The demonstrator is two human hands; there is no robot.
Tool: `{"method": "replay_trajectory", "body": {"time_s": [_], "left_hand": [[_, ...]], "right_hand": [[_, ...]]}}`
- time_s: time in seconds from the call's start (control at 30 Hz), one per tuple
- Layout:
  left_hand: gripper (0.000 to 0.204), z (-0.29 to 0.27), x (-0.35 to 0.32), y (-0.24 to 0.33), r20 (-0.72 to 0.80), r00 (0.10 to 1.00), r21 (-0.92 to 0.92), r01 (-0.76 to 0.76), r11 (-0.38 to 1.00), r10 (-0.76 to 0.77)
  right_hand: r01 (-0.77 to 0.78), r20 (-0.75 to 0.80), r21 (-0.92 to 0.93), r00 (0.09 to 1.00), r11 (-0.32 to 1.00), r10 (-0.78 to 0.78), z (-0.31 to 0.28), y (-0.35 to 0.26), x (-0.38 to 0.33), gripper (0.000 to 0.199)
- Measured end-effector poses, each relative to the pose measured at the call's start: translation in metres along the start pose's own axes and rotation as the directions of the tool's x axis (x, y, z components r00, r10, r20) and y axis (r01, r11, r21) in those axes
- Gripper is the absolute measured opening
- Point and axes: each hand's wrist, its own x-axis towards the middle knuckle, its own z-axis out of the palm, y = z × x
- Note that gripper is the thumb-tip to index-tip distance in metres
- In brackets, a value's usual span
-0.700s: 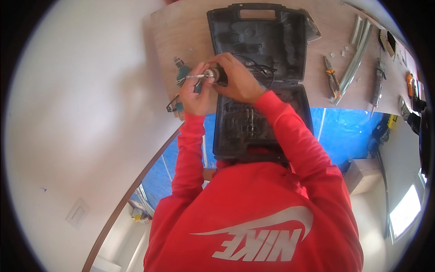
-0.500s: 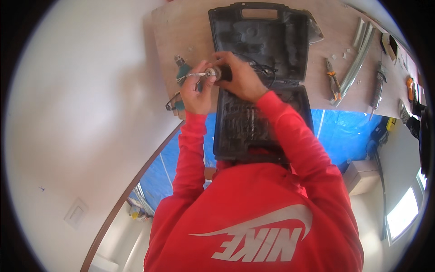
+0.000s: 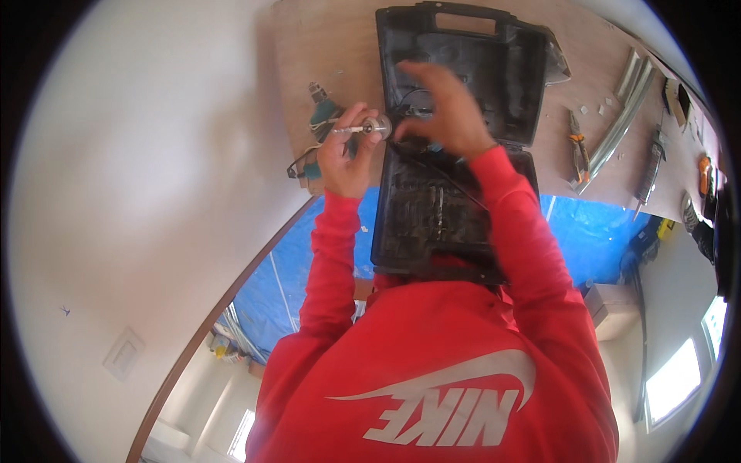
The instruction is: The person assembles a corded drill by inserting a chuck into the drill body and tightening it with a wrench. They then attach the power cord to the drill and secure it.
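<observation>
My left hand is closed round a slim, pale drill bit that points left. At its right end sits a round, shiny metal piece, like a chuck or a hole saw; I cannot tell which. My right hand, slightly blurred, is just right of it, thumb and fingers spread apart with nothing between them. Beneath that hand lies an open black tool case, its lid turned back on the table. A metal bit rests in the case's lower half. Left of my hands lies a teal power drill.
Pliers with orange handles, curved metal strips and a caulking gun lie on the wooden table to the right. A white wall borders the left. Blue sheeting covers the floor.
My right hand has come off the round metal piece and opened, moving up and right. My left hand still holds the bit. The whole view has shifted slightly.
</observation>
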Motion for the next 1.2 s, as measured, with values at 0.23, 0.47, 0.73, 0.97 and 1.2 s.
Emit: {"method": "replay_trajectory", "body": {"time_s": [0.23, 0.47, 0.73, 0.97, 1.2], "left_hand": [[0.054, 0.001, -0.004, 0.000, -0.043, 0.999, -0.024, -0.021, 0.999, 0.020], [0.052, 0.004, -0.005, -0.003, -0.067, 0.998, -0.033, 0.009, 0.999, -0.011], [0.054, 0.010, 0.000, -0.004, -0.053, 0.998, -0.065, -0.021, 0.998, 0.017], [0.060, 0.010, 0.006, -0.002, -0.035, 0.999, -0.005, -0.028, 1.000, 0.028], [0.052, 0.018, 0.004, 0.004, -0.032, 0.999, -0.007, -0.014, 1.000, 0.014]], "right_hand": [[0.042, 0.246, 0.095, 0.967, 0.995, -0.064, -0.003, -0.014, -0.011, 0.082], [-0.099, 0.238, 0.129, 0.969, 0.987, 0.067, 0.002, -0.006, -0.007, 0.071], [-0.209, 0.370, 0.416, 0.928, 0.885, 0.046, 0.012, -0.018, -0.018, 0.081], [-0.157, 0.334, 0.162, 0.938, 0.974, 0.095, -0.008, -0.085, -0.094, 0.086], [-0.079, 0.132, 0.073, 0.989, 0.994, 0.069, 0.000, -0.048, -0.062, 0.078]]}}
